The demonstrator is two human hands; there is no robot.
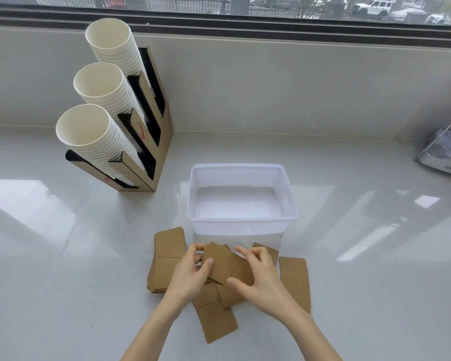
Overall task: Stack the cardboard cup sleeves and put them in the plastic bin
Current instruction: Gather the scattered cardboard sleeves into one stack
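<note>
White worktop (63, 256) under window. Your left hand (190, 274) and right hand (258, 280) are pinching one cardboard sleeve (223, 261), long axis slanting; neat pile (167, 259) lying just left, empty plastic bin (241, 220) directly beyond.

No words or numbers can be read anywhere. The brown cardboard cup holder (151, 142) at the upper left of the frame bears red printed marks, too small and blurred to make out.

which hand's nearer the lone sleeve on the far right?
Right. The right hand sits just left of that sleeve; the left hand is farther left, across the sleeve both hands hold.
</note>
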